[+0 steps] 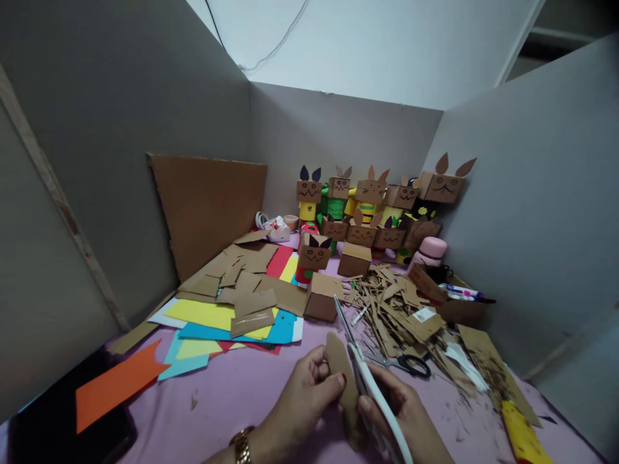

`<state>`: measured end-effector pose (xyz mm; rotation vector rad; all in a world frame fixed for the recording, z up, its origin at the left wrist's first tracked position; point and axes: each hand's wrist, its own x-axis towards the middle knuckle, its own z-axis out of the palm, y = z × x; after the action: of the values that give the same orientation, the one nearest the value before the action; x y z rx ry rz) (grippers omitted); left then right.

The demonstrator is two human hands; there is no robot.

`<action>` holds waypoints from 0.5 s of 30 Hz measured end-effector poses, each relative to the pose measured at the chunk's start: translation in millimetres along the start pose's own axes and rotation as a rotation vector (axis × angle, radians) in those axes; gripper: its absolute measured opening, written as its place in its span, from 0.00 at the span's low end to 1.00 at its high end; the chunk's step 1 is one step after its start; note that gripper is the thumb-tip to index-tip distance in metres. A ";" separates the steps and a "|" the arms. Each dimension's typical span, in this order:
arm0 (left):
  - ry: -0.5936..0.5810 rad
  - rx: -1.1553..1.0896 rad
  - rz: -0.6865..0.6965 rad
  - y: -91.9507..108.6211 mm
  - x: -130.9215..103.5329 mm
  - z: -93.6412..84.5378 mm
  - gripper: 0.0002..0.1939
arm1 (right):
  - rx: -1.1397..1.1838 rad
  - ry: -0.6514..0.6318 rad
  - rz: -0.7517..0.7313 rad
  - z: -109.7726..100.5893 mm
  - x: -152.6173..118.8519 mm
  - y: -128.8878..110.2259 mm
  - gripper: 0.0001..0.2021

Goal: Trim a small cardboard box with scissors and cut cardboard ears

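A long, rounded strip of brown cardboard (pixel 336 356) is pinched between the thumb and fingers of my left hand (pixel 309 386), upright in front of me. My right hand (pixel 399 409) grips a large pair of scissors with white handles (pixel 374 386). Their blades (pixel 342 319) point up and away, close along the right side of the strip. Whether the blades touch the cardboard, I cannot tell. Just beyond my right hand, black-handled scissors (pixel 413 366) lie on the pink cloth (pixel 251 393).
Cardboard scraps (pixel 387 309) are heaped at the right, near a cardboard box of pens (pixel 461 312) and a pink bottle (pixel 429 251). Coloured paper (pixel 207 312) and cardboard pieces (pixel 251 303) spread leftward. Several box-headed animal figures (pixel 314 254) stand behind. Grey panels (pixel 338 135) enclose the table.
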<state>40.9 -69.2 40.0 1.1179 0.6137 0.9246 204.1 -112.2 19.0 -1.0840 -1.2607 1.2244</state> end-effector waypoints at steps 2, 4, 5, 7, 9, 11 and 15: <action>-0.003 0.016 -0.006 0.8 -0.8 1.1 0.15 | 0.023 -0.037 0.007 0.3 0.9 -1.6 0.26; -0.014 0.014 -0.008 1.3 -1.8 2.6 0.14 | 0.046 -0.083 0.011 -0.2 1.7 -4.9 0.25; -0.029 0.005 -0.008 1.1 -2.2 3.3 0.14 | 0.046 -0.103 0.008 -0.6 1.9 -6.7 0.25; -0.057 -0.012 0.004 -0.1 -2.8 4.1 0.13 | 0.025 -0.133 0.002 -1.8 1.7 -9.7 0.24; -0.073 -0.016 0.023 -2.1 -3.3 4.4 0.13 | 0.006 -0.163 0.013 -3.2 0.7 -10.7 0.25; -0.088 -0.029 0.031 -3.8 -4.0 4.5 0.13 | 0.015 -0.193 0.038 -4.7 -0.7 -9.8 0.26; -0.090 -0.047 0.051 -3.0 -4.8 4.6 0.13 | 0.025 -0.179 0.056 -7.0 -1.6 -5.9 0.27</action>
<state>43.1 -76.0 38.6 1.1313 0.4891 0.9230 211.5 -113.8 24.4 -1.0147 -1.3539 1.4015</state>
